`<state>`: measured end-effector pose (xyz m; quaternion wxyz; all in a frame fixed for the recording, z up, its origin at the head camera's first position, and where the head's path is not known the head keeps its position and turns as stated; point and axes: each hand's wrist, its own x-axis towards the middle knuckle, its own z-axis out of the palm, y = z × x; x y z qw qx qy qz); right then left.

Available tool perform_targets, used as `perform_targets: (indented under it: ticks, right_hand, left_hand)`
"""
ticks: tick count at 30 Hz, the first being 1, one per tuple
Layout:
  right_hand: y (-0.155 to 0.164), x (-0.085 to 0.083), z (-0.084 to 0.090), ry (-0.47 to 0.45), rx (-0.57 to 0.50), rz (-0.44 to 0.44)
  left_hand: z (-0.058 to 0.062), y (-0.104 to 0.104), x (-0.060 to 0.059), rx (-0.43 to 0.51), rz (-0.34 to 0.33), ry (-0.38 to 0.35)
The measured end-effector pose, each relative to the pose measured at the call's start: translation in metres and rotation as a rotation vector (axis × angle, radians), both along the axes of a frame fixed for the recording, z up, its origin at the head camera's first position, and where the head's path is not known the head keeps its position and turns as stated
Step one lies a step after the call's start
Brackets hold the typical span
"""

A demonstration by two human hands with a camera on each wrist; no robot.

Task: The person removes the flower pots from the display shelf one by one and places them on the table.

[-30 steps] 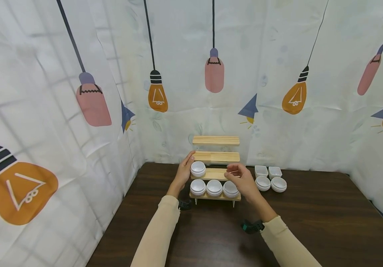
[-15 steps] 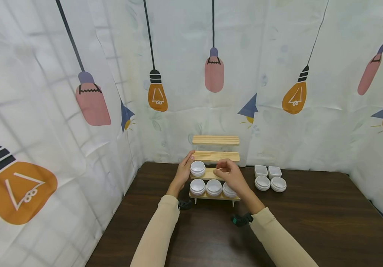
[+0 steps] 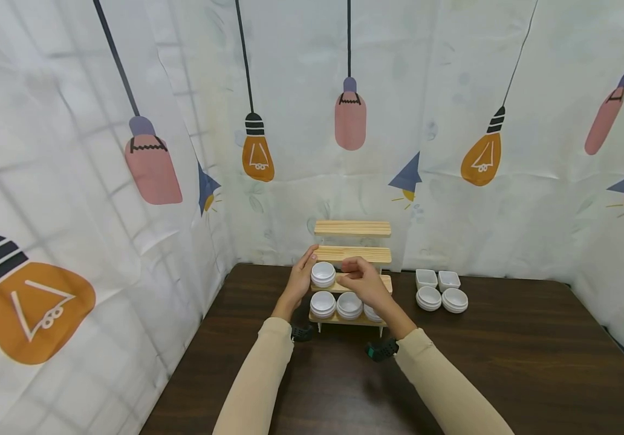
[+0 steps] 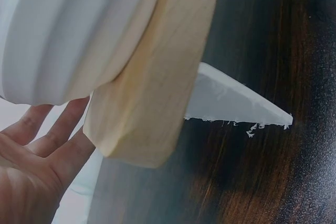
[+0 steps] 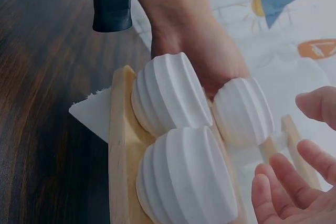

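A stepped wooden rack (image 3: 352, 254) stands against the back curtain. On its lowest step sit three white ribbed round bowls (image 3: 349, 306); the rightmost is partly hidden by my right arm. Another such bowl (image 3: 323, 274) is at the left end of the second step. My left hand (image 3: 297, 282) lies along the rack's left side, fingers extended, near that bowl; in the left wrist view its fingers reach behind the wooden step (image 4: 152, 77). My right hand (image 3: 367, 284) hovers over the second step, just right of the bowl. Nothing is between its spread fingers in the right wrist view.
Right of the rack, two square white dishes (image 3: 437, 279) stand behind two round white bowls (image 3: 442, 299) on the dark wooden table (image 3: 508, 338). A printed curtain (image 3: 290, 217) closes off the back and sides. White supports (image 4: 236, 98) hold up the rack.
My right hand has moved left along the second step, from its right end to near the bowl. My left hand has stayed at the rack's left side.
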<state>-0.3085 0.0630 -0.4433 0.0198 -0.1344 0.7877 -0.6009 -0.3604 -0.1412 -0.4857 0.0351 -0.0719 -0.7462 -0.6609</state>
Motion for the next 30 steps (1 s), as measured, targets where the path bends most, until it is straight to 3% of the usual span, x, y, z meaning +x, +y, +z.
perform_targets:
  ticks: [20, 30]
  right_hand:
    - [-0.017, -0.007, -0.003, -0.015, 0.078, -0.009]
    - [-0.024, -0.010, -0.007, 0.000, 0.068, -0.014]
  left_hand:
    - [0.002, -0.002, 0.002, -0.007, -0.021, -0.012]
    - [0.000, -0.002, 0.001, 0.003, -0.014, -0.009]
